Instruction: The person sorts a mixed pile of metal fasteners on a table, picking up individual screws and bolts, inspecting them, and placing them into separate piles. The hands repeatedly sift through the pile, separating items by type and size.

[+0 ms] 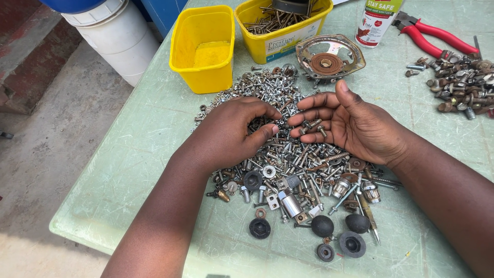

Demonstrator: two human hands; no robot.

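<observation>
Silvery-rusty screw pile (pixel 288 154) | left hand (pixel 231 131) grip pinching over it | right hand (pixel 350 123) open, cupping screws (pixel 314 126)

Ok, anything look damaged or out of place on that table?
Yes: the round metal plate behind the screw pile is rusty, its rim bent. The small heap at right looks rusted too. Nothing has spilled off the table.

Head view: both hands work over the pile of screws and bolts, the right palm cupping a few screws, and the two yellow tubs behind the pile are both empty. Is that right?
Not quite. In the head view only the near yellow tub is empty; the far yellow tub holds nails. The rest stands: the left hand and right hand work over the pile of screws and bolts, the right palm cupping a few screws.
</observation>
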